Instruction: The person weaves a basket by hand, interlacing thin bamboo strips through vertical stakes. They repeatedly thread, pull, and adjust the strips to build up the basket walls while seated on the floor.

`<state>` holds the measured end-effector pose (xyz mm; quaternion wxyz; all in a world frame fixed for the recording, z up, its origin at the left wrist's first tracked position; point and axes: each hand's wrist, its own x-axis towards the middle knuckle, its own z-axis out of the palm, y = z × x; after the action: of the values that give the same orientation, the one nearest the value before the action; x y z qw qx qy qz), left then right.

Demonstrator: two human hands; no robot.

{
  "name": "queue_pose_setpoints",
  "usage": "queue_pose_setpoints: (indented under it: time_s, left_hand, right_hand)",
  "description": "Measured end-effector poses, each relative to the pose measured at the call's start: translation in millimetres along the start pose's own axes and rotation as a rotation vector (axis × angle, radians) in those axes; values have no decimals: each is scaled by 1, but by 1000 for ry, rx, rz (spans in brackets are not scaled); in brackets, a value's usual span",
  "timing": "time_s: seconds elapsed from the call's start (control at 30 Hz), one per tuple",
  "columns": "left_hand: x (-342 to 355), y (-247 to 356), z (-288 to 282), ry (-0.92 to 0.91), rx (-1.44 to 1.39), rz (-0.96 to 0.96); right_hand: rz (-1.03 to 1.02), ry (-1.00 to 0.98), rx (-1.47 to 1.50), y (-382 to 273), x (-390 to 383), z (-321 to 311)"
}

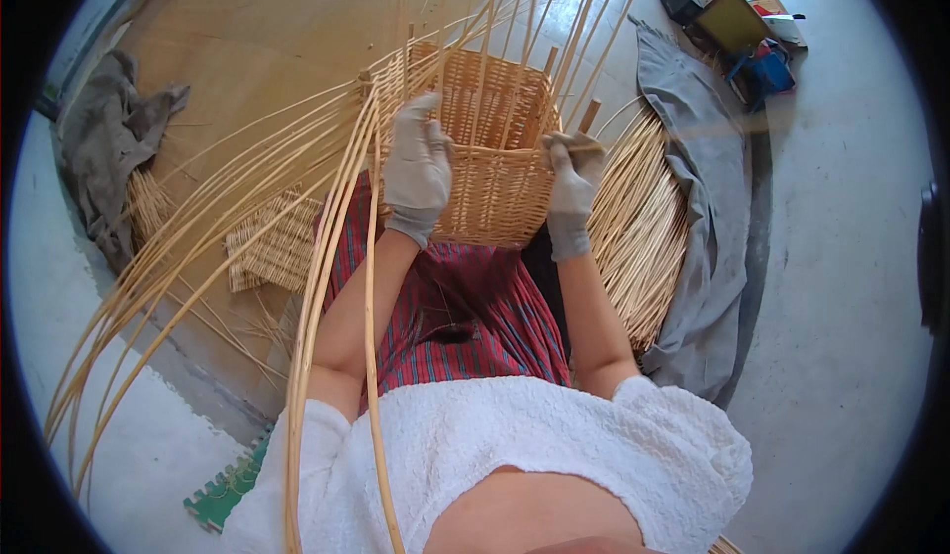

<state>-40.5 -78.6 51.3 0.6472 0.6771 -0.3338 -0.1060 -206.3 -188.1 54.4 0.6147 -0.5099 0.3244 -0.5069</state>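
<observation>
A half-woven, box-shaped wicker basket point(495, 193) rests at my lap, its open top facing up and its long stakes rising out of the walls. My left hand point(416, 168), in a pale grey glove, is closed against the basket's left side, fingers pointing up along the wall and thumb beside them. At the near right corner, my right hand point(574, 183), gloved the same way, has its fingers curled and pinches a thin wicker strand point(586, 146) at the rim. Long uncut stakes point(332, 257) sweep out leftward and down past my left arm.
A thick bundle of wicker rods point(643, 247) lies to the right, partly under a grey cloth point(717, 247). On the left are a woven panel point(277, 237) and another grey cloth point(114, 148). Bags and boxes point(742, 35) stand far right. A green foam mat point(228, 490) lies lower left.
</observation>
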Motion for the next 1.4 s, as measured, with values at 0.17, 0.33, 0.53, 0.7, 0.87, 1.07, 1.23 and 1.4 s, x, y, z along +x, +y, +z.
queue_pose_setpoints:
  time_s: [0.17, 0.33, 0.53, 0.7, 0.87, 1.07, 1.23, 1.4]
  left_hand:
    - [28, -25, 12, -630, -30, -507]
    - [11, -9, 34, -419, -36, -484]
    - [26, -13, 24, -505, 59, -550]
    - [41, -8, 30, -366, 12, -275]
    - [47, -13, 44, -265, 194, -310]
    - [5, 25, 63, -284, -68, 122]
    - [9, 12, 103, -603, 475, -166]
    - [16, 3, 114, -544, 365, -300]
  right_hand:
    - [-170, -102, -248, -9, 11, 0]
    - [-622, -293, -1138, -48, 77, 85]
    - [-287, -210, 27, 21, 47, -31]
    - [153, -51, 94, -6, 24, -48]
    - [3, -180, -78, -24, -4, -35]
    - [-28, 156, 14, -29, 19, -99]
    - [-205, 36, -429, -38, 66, -81]
    - [-359, -281, -428, -51, 129, -29]
